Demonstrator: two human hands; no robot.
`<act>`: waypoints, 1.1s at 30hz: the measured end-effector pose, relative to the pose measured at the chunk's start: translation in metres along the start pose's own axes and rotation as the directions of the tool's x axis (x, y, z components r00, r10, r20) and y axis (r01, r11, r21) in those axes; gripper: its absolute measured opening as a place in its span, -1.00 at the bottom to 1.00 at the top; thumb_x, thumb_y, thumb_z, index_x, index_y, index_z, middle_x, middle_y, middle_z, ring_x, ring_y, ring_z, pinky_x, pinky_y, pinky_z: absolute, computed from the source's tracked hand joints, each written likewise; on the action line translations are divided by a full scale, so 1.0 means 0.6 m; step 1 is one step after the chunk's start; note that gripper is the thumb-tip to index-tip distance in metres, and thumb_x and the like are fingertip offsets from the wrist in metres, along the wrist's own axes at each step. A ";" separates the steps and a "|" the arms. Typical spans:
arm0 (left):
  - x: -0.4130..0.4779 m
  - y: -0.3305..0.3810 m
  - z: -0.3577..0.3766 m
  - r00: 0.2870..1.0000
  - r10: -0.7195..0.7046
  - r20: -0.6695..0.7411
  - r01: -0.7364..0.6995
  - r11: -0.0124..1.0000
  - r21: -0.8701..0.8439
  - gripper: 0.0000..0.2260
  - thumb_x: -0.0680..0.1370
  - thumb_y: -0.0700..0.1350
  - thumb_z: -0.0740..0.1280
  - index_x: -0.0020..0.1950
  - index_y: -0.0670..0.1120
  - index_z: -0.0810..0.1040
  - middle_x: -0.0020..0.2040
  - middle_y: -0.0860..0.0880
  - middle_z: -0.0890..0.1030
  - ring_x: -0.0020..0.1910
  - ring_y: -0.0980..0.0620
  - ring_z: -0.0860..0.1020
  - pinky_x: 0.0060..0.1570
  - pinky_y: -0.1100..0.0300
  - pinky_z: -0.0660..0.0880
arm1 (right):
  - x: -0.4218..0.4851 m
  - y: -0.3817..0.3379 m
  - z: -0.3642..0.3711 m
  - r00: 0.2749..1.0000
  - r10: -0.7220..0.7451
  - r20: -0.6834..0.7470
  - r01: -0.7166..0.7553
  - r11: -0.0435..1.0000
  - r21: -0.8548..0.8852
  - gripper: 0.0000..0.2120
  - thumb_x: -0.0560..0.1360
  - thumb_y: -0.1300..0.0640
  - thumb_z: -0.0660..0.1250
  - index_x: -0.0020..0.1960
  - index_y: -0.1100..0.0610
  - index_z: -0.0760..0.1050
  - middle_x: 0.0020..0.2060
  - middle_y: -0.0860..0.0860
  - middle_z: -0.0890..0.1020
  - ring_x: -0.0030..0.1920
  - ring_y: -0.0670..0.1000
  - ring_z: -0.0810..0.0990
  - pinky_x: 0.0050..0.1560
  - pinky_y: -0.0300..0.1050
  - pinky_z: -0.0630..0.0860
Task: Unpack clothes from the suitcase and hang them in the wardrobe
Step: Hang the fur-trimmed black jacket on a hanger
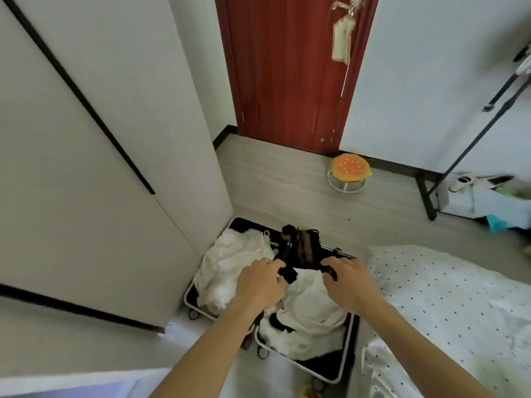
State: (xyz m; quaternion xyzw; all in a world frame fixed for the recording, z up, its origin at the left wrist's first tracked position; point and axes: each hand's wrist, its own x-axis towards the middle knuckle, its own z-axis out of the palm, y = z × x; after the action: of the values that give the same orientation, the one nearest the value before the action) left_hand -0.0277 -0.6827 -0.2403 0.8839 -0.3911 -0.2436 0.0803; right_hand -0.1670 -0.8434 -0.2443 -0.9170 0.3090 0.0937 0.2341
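Both hands are reaching down into a black-lined hard suitcase with a pale rim (321,366), which is lying open flat on the grey wood-look floor directly beneath the forearms. The left hand (260,282), wearing a thin ring, is curling its fingers around a black edge of a dark garment with a brown patterned part (301,248). The right hand (349,282) is bending its fingertips down onto the same dark fabric at its other side. The picture is not making clear whether the right hand is really pinching the cloth or only pressing on it. The dark garment is stretching away from the fingertips towards the far edge of the case.

A crumpled cream garment (310,305) is lying under and between the two wrists, in the nearer half of the case. A heap of fluffy white clothing (230,265) is filling the half just left of the left hand.

A tall white wardrobe with black strip handles (86,168) is standing closed to the left of the left arm. A white bedsheet with small dark dots (459,297) is spreading out right of the right arm. Well beyond the hands, a reddish-brown door (287,81) is standing shut, with a hamburger-shaped stool (350,168) near its foot.
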 end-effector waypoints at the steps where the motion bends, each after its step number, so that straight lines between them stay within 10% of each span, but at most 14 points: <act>1: 0.028 0.005 0.001 1.000 0.003 -0.001 -0.003 1.000 0.004 -0.62 0.64 -0.03 0.16 0.47 0.07 0.37 0.41 -0.02 0.45 0.33 -0.04 0.44 0.23 0.05 0.43 | 0.023 0.022 -0.006 1.000 0.025 -0.019 -0.025 1.000 0.013 -0.61 0.63 -0.04 0.13 0.44 -0.07 0.35 0.32 -0.07 0.51 0.37 0.07 0.36 0.17 0.00 0.50; 9: 0.296 -0.042 0.126 0.998 -0.042 0.038 0.038 0.996 0.079 -0.55 0.65 0.00 0.15 0.55 0.08 0.25 0.58 -0.03 0.22 0.54 -0.03 0.19 0.46 0.06 0.23 | 0.232 0.185 0.073 0.969 0.248 0.004 -0.244 0.951 0.192 -0.56 0.62 -0.03 0.13 0.49 -0.04 0.26 0.32 -0.04 0.50 0.35 0.07 0.40 0.23 0.01 0.47; 21: 0.697 -0.249 0.683 0.975 0.037 0.218 -0.093 0.963 0.251 -0.41 0.67 0.05 0.09 0.63 0.05 -0.11 0.63 -0.06 -0.22 0.61 -0.07 -0.15 0.53 -0.13 -0.05 | 0.615 0.410 0.608 0.913 0.387 0.127 -0.404 0.900 0.162 -0.49 0.60 -0.03 0.20 0.51 0.05 0.23 0.46 0.05 0.35 0.38 0.13 0.40 0.29 -0.04 0.37; 33: 0.906 -0.416 0.955 0.970 0.223 -0.093 -0.195 0.951 0.240 -0.27 0.65 -0.07 0.12 0.58 -0.09 -0.37 0.61 -0.04 -0.26 0.61 0.02 -0.12 0.56 -0.05 0.05 | 0.979 0.493 0.829 0.889 0.446 -0.106 -0.407 0.875 0.262 -0.21 0.57 -0.19 0.25 0.61 0.01 -0.11 0.59 0.07 -0.12 0.29 0.30 0.47 0.11 0.09 0.43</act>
State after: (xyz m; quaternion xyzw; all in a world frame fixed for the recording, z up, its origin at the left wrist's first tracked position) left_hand 0.1651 -0.8821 -1.0207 0.8537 -0.5026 -0.1340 0.0262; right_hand 0.1034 -1.1151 -0.9742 -0.7966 0.5309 0.0310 0.2874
